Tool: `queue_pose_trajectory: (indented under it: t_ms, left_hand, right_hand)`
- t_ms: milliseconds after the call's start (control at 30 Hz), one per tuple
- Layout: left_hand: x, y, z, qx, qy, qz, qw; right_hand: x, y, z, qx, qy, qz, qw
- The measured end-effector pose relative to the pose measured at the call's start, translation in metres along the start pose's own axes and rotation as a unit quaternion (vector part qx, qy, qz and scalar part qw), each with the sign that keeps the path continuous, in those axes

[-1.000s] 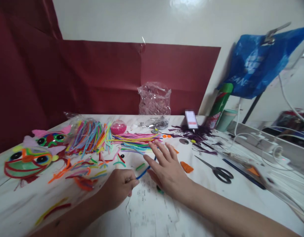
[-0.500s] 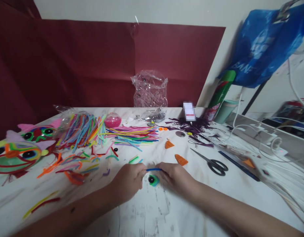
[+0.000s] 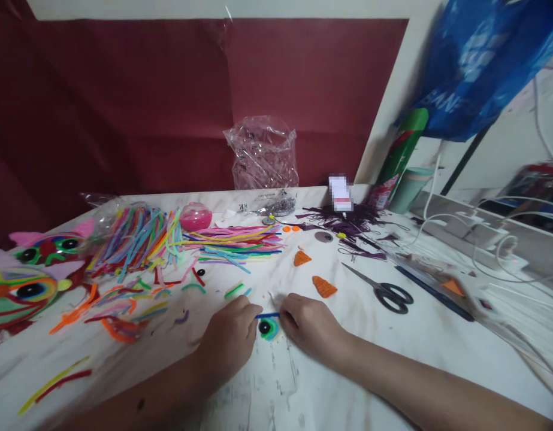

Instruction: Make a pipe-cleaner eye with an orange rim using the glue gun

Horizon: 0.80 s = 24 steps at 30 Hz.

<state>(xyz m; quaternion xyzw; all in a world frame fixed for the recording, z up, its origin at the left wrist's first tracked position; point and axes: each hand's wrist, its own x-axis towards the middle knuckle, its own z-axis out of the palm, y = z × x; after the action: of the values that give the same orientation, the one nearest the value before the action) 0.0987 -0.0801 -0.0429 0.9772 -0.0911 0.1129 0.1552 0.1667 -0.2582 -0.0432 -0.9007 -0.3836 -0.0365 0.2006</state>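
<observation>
Blue strip (image 3: 268, 315) runs left-right, ends pinched in left hand (image 3: 230, 334) and right hand (image 3: 310, 321). Eye piece (image 3: 271, 328) sits between hands, just nearside of strip; contact unclear.

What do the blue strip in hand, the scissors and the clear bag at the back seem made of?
Blue strip: matte, perhaps fuzzy pipe-cleaner chenille; too small to be sure.
Scissors: thin grey blades, likely metal with a dull finish; thick, smooth-looking black handles, probably plastic.
Bag: glossy, thin film, almost certainly plastic, as its creases glint and it is see-through.
</observation>
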Motion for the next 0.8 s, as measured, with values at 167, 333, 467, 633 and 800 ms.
queue_pose_trajectory:
  t_ms: [167, 333, 467, 633, 800]
  left_hand:
    - [-0.001, -0.001, 0.002, 0.041, -0.002, 0.003, 0.999]
    - [-0.002, -0.001, 0.003, 0.024, -0.003, 0.007, 1.000]
    - [-0.002, -0.001, 0.004, 0.036, -0.007, 0.004, 0.999]
    - [-0.008, 0.001, 0.011, 0.028, 0.001, 0.020, 0.999]
    - [-0.009, -0.003, 0.023, 0.004, 0.034, 0.010, 0.999]
  right_hand:
    - [-0.001, -0.002, 0.003, -0.044, -0.002, -0.011, 0.999]
    - [-0.004, -0.004, 0.002, -0.067, 0.009, -0.024, 0.997]
    - [-0.006, -0.005, 0.004, -0.052, 0.023, -0.027, 0.998]
    - [-0.010, 0.005, 0.018, 0.004, 0.043, -0.052, 0.998]
    - [-0.007, 0.031, 0.041, 0.077, 0.023, -0.065, 0.995]
